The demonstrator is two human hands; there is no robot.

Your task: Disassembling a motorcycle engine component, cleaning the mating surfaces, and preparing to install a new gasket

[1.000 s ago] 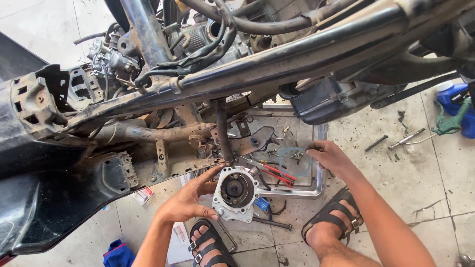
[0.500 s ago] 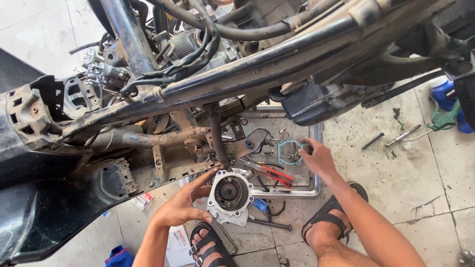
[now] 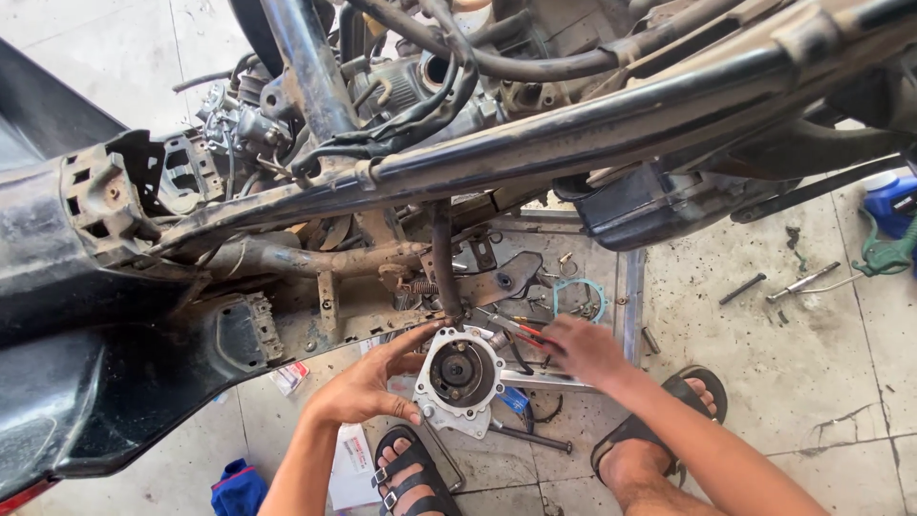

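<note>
Since half a second ago, the right hand [image 3: 585, 349] is coming down from the tray's middle toward its near edge — the thin teal gasket [image 3: 579, 299] it was lying against is now sitting free behind the knuckles. Its fingers are curling over the red-handled pliers [image 3: 528, 332], though whether they are gripping them I cannot tell. The left hand [image 3: 368, 385] is staying where it was, fingers spread and pressing against the left rim of the round engine cover [image 3: 461, 377], steadying it rather than clasping. That cover is lying face-up on the floor just below the motorcycle frame [image 3: 497, 143], at the front of the metal tray [image 3: 630, 296], between the sandalled feet [image 3: 411, 473].
</note>
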